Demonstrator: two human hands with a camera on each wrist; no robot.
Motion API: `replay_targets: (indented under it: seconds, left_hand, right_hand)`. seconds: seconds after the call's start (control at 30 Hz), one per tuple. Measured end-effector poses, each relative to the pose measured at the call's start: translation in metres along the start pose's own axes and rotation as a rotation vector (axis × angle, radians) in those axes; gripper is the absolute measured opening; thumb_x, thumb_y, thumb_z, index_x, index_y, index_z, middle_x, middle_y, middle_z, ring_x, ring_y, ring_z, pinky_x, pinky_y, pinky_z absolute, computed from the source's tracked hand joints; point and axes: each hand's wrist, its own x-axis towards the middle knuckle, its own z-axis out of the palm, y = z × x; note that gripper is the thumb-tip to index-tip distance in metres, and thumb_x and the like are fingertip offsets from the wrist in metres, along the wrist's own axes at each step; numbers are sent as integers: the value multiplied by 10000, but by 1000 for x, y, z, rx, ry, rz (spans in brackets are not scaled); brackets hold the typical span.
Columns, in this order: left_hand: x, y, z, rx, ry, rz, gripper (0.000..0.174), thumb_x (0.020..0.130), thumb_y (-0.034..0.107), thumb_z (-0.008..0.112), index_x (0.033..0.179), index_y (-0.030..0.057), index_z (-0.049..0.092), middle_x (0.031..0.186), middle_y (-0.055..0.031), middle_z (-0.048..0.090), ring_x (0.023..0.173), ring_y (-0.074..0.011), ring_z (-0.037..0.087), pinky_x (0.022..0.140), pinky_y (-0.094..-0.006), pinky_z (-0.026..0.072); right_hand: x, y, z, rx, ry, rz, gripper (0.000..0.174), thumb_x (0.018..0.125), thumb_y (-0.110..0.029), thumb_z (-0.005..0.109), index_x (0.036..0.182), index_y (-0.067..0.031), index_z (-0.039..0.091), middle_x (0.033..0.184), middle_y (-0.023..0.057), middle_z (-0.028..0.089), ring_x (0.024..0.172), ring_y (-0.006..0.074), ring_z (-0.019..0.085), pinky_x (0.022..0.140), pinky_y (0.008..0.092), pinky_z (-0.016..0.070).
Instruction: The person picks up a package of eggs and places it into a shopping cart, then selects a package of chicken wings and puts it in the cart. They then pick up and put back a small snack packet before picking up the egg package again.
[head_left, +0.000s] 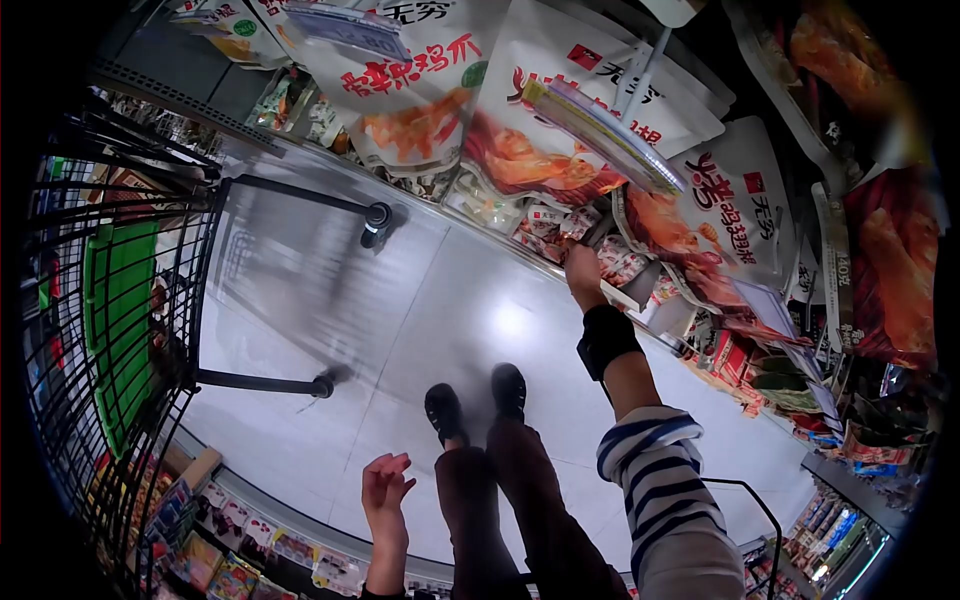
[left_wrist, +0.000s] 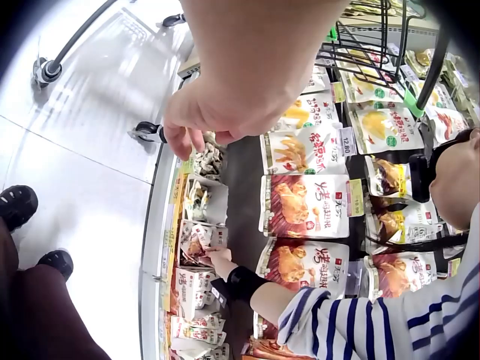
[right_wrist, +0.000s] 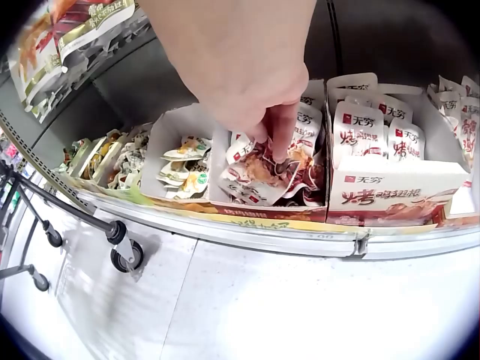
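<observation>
The right hand [head_left: 583, 270] reaches into a shelf box of small red-and-white packets. In the right wrist view, the thumb and fingers of this hand [right_wrist: 276, 142] are bent down and pinch a small packet [right_wrist: 255, 180] among others in the box [right_wrist: 217, 161]. Upright white packets [right_wrist: 358, 135] fill the box beside it. Held away from the shelf, the left hand [head_left: 385, 490] has loosely bent fingers and holds nothing. In the left wrist view that hand [left_wrist: 225, 109] appears large at the top, and the right hand [left_wrist: 219, 259] is at the packet box.
Large pouches [head_left: 560, 120] hang above the small boxes, with price tags [head_left: 610, 140] sticking out in front. A black wire cart [head_left: 190, 300] with a green panel [head_left: 120, 320] stands at the left. Pale floor [head_left: 400, 320] lies between cart, shelf and the person's shoes [head_left: 508, 390].
</observation>
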Motion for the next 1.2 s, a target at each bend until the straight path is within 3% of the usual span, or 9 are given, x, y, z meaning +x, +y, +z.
replay_targets:
  seconds: [0.2,0.33,0.43,0.6,0.7,0.83,1.03,1.13,1.2]
  left_hand:
    - [9,-6,2,4,-6,-3,239,823,69,473,1056,45,426,1018,-89,550,966,-179,510,767,-295,440]
    - [10,-6,6,6,-22,-6,237,821,83,475,1052,51,430,1024,-84,547,970,-174,509,775,-300,435]
    - [8,-3,8,26,-34,-6,239,819,127,486,1044,63,434,1032,-73,542,977,-166,505,790,-311,423]
    - [6,2,10,5,-34,7,237,819,41,463,1054,43,433,1021,-88,550,963,-175,512,767,-291,443]
    - [4,5,11,40,-48,11,238,820,130,493,1041,64,437,1027,-67,546,974,-166,508,789,-310,420]
    - [-2,8,12,45,-50,17,235,822,129,492,1041,64,438,1027,-67,546,971,-167,509,787,-310,420]
    - [-7,5,12,44,-62,28,242,821,127,494,1045,61,433,1030,-66,545,979,-169,504,786,-313,420]
    - [-14,7,13,32,-71,26,240,821,121,491,1046,60,432,1031,-67,545,982,-168,501,788,-312,420]
    - [-21,13,15,15,-80,34,236,823,116,487,1045,61,432,1031,-67,545,980,-166,501,790,-310,419]
  right_hand:
    - [7,17,32,197,100,50,134,749,-108,483,832,-54,574,734,197,572,694,343,565,607,397,452]
    - [0,30,32,316,-10,118,170,745,-150,529,878,-58,580,748,179,588,733,324,572,624,384,457]
    - [-2,31,34,357,19,171,229,715,-179,570,917,-69,572,804,163,596,755,310,573,645,379,462]
    - [-4,38,45,309,-6,194,215,760,-205,536,908,-53,571,839,203,577,816,345,555,702,395,436]
    - [-9,35,39,333,-54,219,216,761,-200,527,915,-53,567,853,206,577,820,342,556,707,387,438]
    - [-12,37,37,374,-78,253,228,759,-197,522,935,-58,562,868,202,578,831,339,557,720,375,438]
    - [-21,55,51,373,18,154,250,750,-181,535,954,-38,552,856,190,588,856,305,563,733,339,445]
    - [-32,48,37,532,50,201,290,771,-190,531,1023,-49,519,984,167,571,908,275,558,727,341,461]
    - [-42,35,33,1034,98,466,316,782,-203,531,1067,-73,488,1031,120,551,897,251,552,743,351,461]
